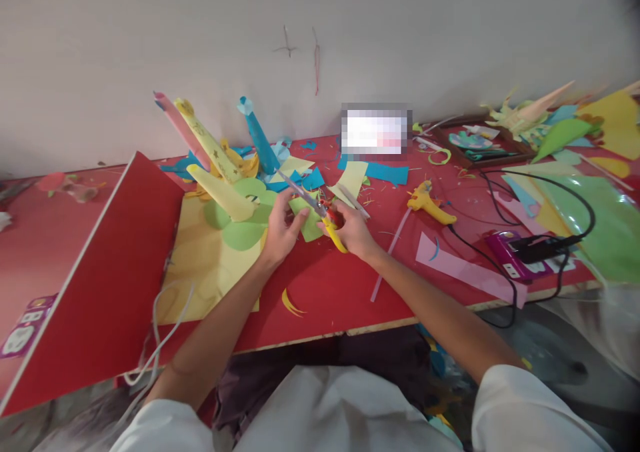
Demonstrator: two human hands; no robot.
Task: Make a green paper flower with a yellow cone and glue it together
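Observation:
My right hand [353,229] grips a pair of scissors [330,227] by its yellow and red handles. The metal blades point up and to the left, across the fingertips of my left hand [284,229]. That hand is loosely curled, thumb apart from the index finger, and I see nothing held in it. A piece of green paper [313,229] is between my hands; whether the left thumb touches it I cannot tell. Left of my left hand, a pale yellow paper cone [223,195] lies over rounded green paper shapes [243,235] on a yellow sheet [207,265].
A blue paper cone [260,135] and a starred yellow one [207,139] stand behind. To the right lie a yellow glue gun [430,202], a pink strip [465,269] and a purple power strip [515,255] with black cables. A red board [110,259] rises at left.

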